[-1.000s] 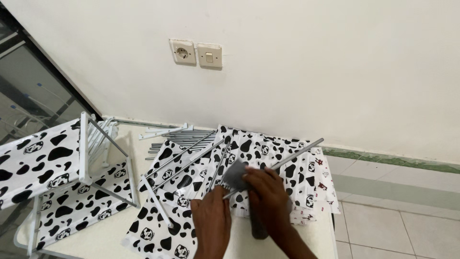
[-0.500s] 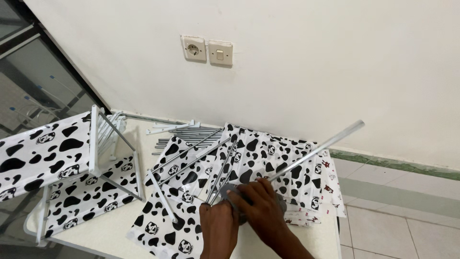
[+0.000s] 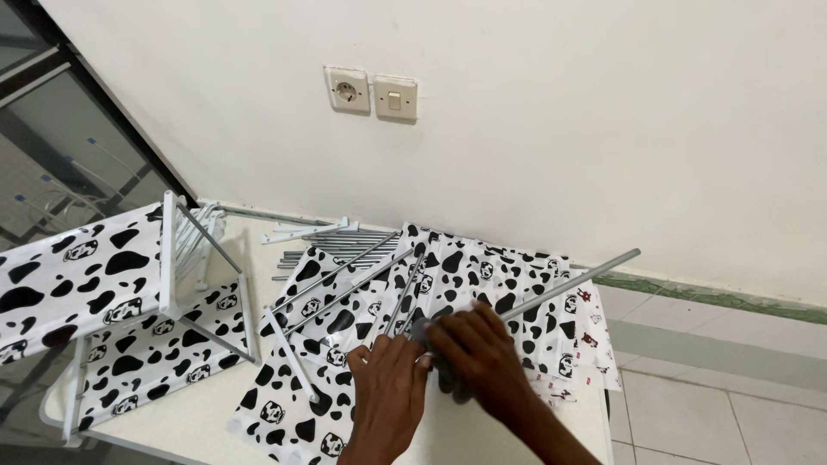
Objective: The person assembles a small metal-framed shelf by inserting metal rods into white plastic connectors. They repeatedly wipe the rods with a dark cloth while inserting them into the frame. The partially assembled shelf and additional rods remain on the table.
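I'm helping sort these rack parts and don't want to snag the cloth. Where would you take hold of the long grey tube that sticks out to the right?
Probably the long grey tube is best gripped on its bare upper stretch, coming from above and the right. That end slants up over the cow-print fabric, while its lower end is covered by the right hand and left hand.

Left hand: bare, no ring, no glove, entering from 6 o'clock. Right hand: bare, no ring; forearm bare toward 5 o'clock, no sleeve or watch visible.
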